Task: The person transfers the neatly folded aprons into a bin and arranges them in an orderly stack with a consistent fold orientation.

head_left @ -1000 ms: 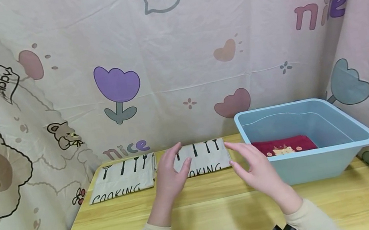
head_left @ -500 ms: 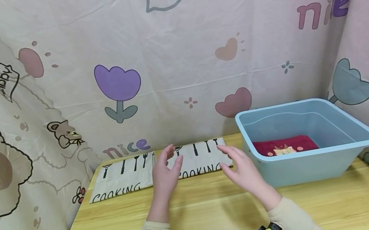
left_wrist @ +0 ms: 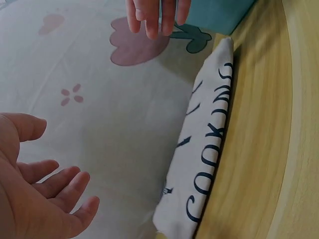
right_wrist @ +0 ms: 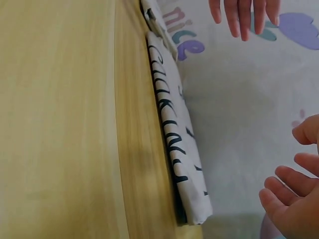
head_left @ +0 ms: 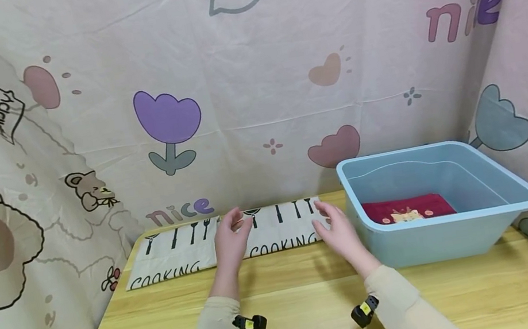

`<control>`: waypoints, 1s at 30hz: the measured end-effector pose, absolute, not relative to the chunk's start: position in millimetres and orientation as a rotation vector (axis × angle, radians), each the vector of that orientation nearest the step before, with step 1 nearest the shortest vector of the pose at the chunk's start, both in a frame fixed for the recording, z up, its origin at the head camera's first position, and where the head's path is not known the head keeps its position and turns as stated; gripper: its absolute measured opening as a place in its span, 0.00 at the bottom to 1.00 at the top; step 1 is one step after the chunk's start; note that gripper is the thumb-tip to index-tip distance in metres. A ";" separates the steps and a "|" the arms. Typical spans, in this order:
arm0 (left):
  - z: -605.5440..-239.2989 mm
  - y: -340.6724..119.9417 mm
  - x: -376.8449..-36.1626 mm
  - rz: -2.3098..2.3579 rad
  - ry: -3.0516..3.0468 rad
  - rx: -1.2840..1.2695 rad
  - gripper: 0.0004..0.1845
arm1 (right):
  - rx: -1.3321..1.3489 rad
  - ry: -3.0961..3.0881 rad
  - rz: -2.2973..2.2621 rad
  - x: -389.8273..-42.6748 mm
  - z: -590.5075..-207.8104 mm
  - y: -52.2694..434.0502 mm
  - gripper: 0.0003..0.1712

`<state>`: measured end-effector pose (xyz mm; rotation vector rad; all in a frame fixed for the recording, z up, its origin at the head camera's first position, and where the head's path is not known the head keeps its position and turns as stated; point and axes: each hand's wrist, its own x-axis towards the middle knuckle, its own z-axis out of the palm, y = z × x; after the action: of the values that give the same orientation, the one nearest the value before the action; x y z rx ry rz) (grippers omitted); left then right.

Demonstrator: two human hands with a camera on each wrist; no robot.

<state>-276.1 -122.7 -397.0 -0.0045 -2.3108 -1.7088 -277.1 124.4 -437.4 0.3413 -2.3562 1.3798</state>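
Here both hands hover over the far part of the wooden table (head_left: 294, 311), flanking a folded cloth printed with black utensils and the word COOKING (head_left: 282, 226). That cloth lies flat at the far edge of the table, just in front of the cartoon-printed backdrop curtain (head_left: 253, 102), between a second folded COOKING cloth (head_left: 174, 252) on its left and a light blue plastic tub (head_left: 464, 230) on its right.

The left hand (head_left: 231, 241) is at the cloth's left end, palm turned inward, fingers loosely spread and slightly bent; the left wrist view shows its fingers (left_wrist: 60, 194) apart and holding nothing. Whether it touches the fabric cannot be told from the head view. The right hand (head_left: 338, 229) is at the cloth's right end, close beside the tub's near-left corner, palm facing the other hand, fingers relaxed and a little apart; the right wrist view shows its fingertips (right_wrist: 284, 191) gently curled with nothing between them. In both wrist views the cloth is seen edge-on, a thin folded stack resting on the wood.

Inside the tub a dark red folded cloth with a small cartoon print (head_left: 408, 209) lies on the bottom. A small black and yellow tag sits at each beige sleeve cuff (head_left: 251, 325).
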 end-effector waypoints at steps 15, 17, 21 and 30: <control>-426.0 -134.5 -320.9 -1.600 -2.413 0.176 0.31 | 0.078 -2.442 1.386 -316.5 -450.6 120.5 0.27; -429.2 -136.3 -324.5 -1.597 -2.417 0.183 0.31 | 0.058 -2.454 1.386 -321.2 -453.4 119.7 0.28; -435.9 -139.1 -329.6 -1.588 -2.442 0.209 0.31 | 0.008 -2.505 1.374 -329.9 -457.6 117.8 0.29; -445.6 -141.4 -335.8 -1.634 -2.490 0.290 0.33 | -0.109 -2.549 1.351 -342.1 -463.7 119.3 0.29</control>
<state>-335.8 -141.4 -445.6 0.2896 -2.4898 -1.6340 -342.1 119.3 -463.7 -0.1087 -2.5491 1.3509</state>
